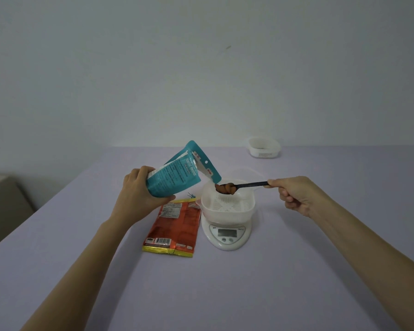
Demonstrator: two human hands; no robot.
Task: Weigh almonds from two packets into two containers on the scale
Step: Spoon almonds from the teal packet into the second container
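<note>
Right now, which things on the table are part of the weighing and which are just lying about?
In the job:
teal packet
spoon of almonds
white container on scale
scale
red packet
far container

Lying about:
small blue clip

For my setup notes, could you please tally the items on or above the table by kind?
Packets: 2, teal packet, red packet
Containers: 2, container on the scale, far container
Scale: 1
Spoon: 1
Total: 6
</note>
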